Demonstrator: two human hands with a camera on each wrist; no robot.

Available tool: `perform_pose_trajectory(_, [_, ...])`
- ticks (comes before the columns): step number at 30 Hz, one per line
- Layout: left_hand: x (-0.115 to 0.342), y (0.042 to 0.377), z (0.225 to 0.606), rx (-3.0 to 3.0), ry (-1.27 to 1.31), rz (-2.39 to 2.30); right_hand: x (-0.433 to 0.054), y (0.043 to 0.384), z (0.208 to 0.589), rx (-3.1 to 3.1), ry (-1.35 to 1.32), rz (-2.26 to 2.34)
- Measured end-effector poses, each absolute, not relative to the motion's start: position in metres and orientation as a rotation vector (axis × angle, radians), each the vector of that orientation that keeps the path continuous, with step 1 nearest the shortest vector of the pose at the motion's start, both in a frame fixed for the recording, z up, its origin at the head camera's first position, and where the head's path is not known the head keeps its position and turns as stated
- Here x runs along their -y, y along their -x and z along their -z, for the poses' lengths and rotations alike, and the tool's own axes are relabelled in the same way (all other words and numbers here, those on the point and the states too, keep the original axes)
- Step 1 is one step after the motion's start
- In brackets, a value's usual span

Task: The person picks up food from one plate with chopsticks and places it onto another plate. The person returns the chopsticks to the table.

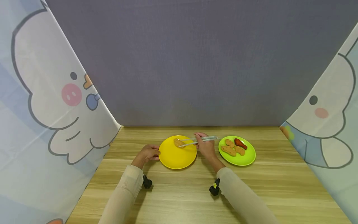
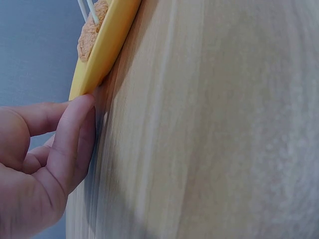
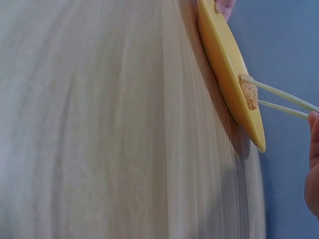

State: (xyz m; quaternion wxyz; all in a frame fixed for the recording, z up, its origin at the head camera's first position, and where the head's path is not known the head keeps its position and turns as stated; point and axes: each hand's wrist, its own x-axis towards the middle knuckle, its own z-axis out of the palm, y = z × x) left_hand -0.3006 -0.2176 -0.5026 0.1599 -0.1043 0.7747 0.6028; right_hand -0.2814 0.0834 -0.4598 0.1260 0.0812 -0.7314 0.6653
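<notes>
My left hand (image 1: 149,152) pinches the left rim of a yellow plate (image 1: 176,159) between thumb and fingers, as the left wrist view shows close up. A single piece of fried chicken (image 1: 179,143) lies near the far edge of that plate. Over the plate's right side, my right hand (image 1: 206,148) holds a pair of pale chopsticks (image 1: 208,138). Their tips are at the fried chicken (image 3: 248,93), one on each side of it in the right wrist view. Only part of the right hand (image 3: 313,164) shows there.
To the right stands a green plate (image 1: 243,161) bearing a reddish-brown drumstick (image 1: 240,143) and several pieces of fried chicken (image 1: 228,151). Both plates are on a wood-grain table (image 1: 179,196). A grey cloth wall (image 1: 201,68) rises behind, and printed cartoon cloths flank both sides.
</notes>
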Motion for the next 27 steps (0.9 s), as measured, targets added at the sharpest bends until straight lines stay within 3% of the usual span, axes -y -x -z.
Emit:
perform_pose_trajectory(12, [0.217, 0.301, 0.502, -2.211, 0.31, -1.716, -0.076, 0.309, 0.495, 2.122, -0.182, -1.883])
perform_pose_trajectory(27, [0.224, 0.299, 0.501, -2.163, 0.239, -1.746, -0.075, 0.306, 0.496, 1.985, -0.065, -2.013])
